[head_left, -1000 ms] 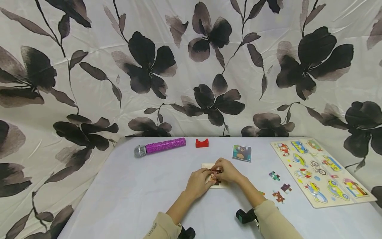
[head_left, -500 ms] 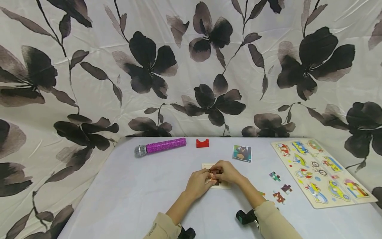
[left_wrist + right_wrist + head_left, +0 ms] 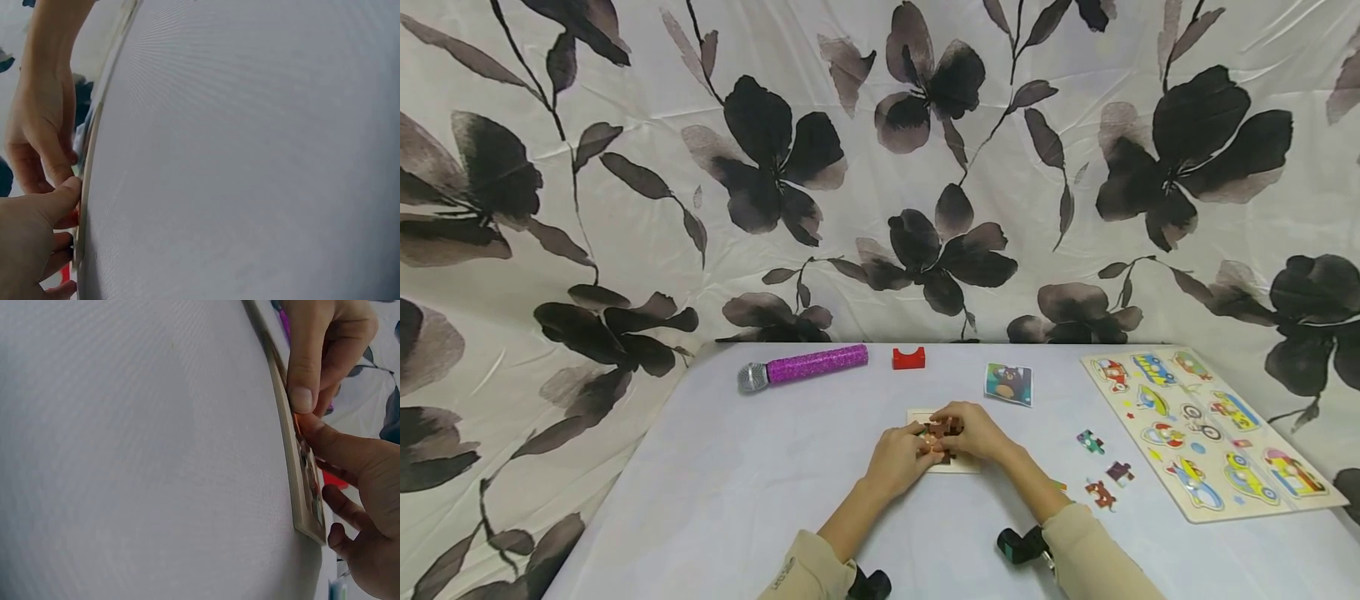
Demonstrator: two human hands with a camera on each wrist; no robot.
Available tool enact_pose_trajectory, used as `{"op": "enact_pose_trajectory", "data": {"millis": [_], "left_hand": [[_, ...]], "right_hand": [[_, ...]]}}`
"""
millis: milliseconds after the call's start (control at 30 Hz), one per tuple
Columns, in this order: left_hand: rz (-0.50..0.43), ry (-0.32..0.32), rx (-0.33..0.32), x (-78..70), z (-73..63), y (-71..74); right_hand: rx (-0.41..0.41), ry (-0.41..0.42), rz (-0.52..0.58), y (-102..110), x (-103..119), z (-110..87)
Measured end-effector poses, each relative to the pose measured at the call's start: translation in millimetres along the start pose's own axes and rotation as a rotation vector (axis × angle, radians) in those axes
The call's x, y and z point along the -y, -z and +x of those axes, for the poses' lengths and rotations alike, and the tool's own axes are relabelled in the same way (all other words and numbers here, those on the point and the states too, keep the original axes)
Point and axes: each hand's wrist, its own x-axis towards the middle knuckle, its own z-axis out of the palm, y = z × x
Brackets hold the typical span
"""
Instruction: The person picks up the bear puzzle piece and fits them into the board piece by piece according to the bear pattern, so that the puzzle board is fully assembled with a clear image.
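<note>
Both hands meet over a small wooden puzzle tray (image 3: 917, 415) at the middle of the table, with brown jigsaw pieces lying in it. My left hand (image 3: 895, 461) holds a brown puzzle piece (image 3: 937, 431) between thumb and fingers from the left. From the other side, my right hand (image 3: 974, 432) pinches at the same piece, thumb close to the left thumb. In the right wrist view, the left thumb (image 3: 302, 399) touches an orange-brown part, and the tray's edge (image 3: 289, 450) shows below the hands. The fingers cover much of the pieces.
Loose puzzle pieces (image 3: 1101, 495) lie right of the right forearm. A bear picture card (image 3: 1009, 384), a red block (image 3: 908, 359) and a purple glitter microphone (image 3: 808, 367) lie toward the back. A vehicle puzzle board (image 3: 1213, 437) covers the right side.
The brown piece, held more edge-on before, now lies flatter over the tray. My right hand has lowered slightly; the left hand has barely moved.
</note>
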Motion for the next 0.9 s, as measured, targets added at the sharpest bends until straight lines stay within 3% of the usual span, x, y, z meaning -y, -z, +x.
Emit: {"op": "enact_pose_trajectory", "data": {"millis": [267, 500, 733, 900], "left_hand": [[-0.058, 0.029, -0.009, 0.8, 0.7, 0.3], [-0.095, 0.073, 0.022, 0.6, -0.6, -0.7], [0.023, -0.027, 0.035, -0.9, -1.6, 2.6], [0.064, -0.022, 0.057, -3.3, -2.0, 4.8]], "right_hand": [[0.058, 0.104, -0.054, 0.7, 0.5, 0.7], [0.096, 0.021, -0.186, 3.9, 5.7, 1.5], [0.075, -0.046, -0.198, 0.5, 6.0, 2.8], [0.034, -0.060, -0.192, -1.6, 6.7, 1.0]]}}
